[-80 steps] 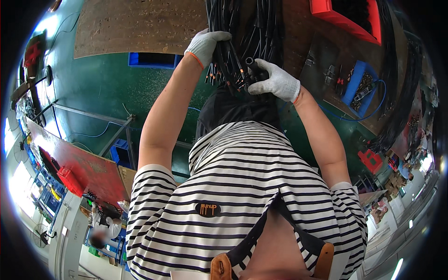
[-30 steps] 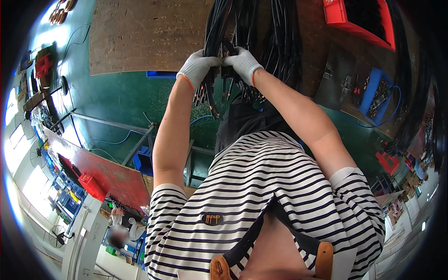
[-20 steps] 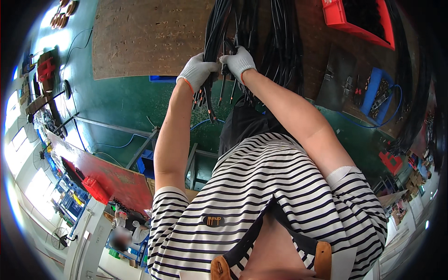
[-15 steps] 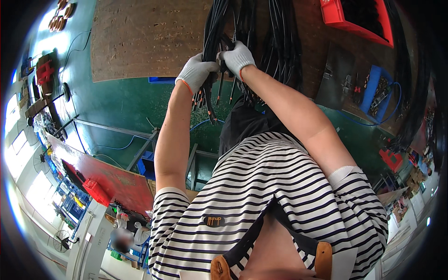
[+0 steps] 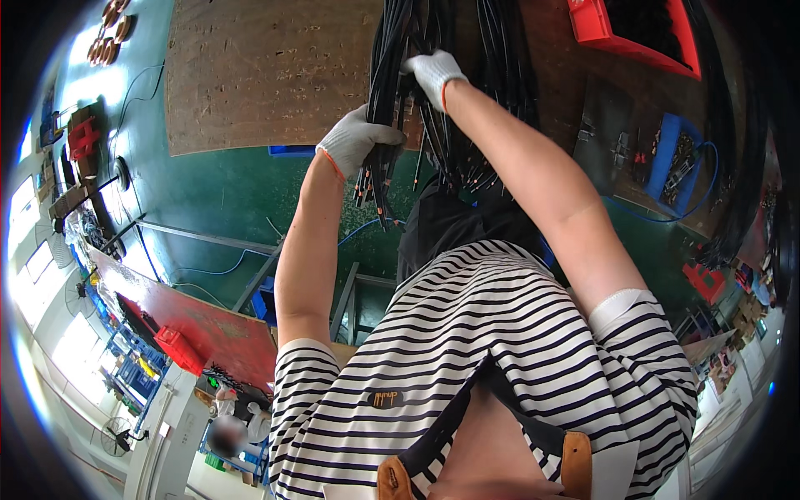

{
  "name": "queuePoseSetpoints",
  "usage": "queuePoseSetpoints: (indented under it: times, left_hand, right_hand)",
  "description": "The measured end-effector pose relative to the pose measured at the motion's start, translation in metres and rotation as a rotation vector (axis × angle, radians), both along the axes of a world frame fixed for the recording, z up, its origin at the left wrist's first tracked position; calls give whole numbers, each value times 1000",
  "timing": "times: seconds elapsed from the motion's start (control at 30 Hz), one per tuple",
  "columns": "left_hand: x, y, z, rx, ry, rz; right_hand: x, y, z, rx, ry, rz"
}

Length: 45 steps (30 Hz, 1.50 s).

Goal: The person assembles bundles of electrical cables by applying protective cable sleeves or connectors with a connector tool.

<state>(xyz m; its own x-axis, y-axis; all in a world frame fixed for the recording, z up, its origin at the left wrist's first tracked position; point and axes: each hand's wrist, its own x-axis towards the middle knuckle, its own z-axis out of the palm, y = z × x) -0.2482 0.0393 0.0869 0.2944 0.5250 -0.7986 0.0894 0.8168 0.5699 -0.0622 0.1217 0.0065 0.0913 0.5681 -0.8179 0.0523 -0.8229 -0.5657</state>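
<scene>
Black cables run in a bundle over the table's near edge, their copper-coloured ends hanging below. My left hand, in a white knitted glove, wraps round this bundle close to its ends. Higher up and to the right is my right hand, gloved the same way. Its fingers are curled and pinched at a black cable beside the bundle; the fingertips are partly hidden. More black cables lie to the right of that hand, some with bare tips hanging over the edge near my lap.
The brown wooden table stretches ahead. On its right stand a red bin holding dark parts and a blue tray with small metal pieces. A metal frame stands at left. Another person is at the lower left.
My right hand has moved up and away from my left, along the cables. My left hand has shifted slightly right and down with the bundle still in its grip.
</scene>
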Motion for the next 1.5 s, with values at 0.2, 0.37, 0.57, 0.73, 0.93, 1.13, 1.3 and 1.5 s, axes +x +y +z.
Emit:
queuePoseSetpoints:
  times: [0.2, 0.37, 0.57, 0.73, 0.93, 1.13, 1.3, 1.5]
  left_hand:
    - [3, 7, 2, 53, 153, -104]
    - [-4, -2, -8, 62, 168, -14]
    - [22, -11, -3, -51, -131, 250]
    - [23, -14, -12, -51, -178, 233]
    - [34, -17, -20, -93, -185, 301]
    - [29, -16, -22, -172, -104, 284]
    - [31, -13, -19, -141, -34, 192]
    - [39, -19, -31, -104, -129, 220]
  right_hand:
    - [25, 14, -9, 119, -291, 270]
    - [56, -35, 44, 494, -379, 840]
    - [51, -75, 85, 448, -413, 1207]
    - [55, -96, 51, 354, 204, 105]
    - [53, -105, 61, 13, 532, -95]
    - [67, -108, 52, 107, 379, 26]
    - [102, -142, 50, 230, 340, 451]
    - [114, -171, 61, 180, 222, 741]
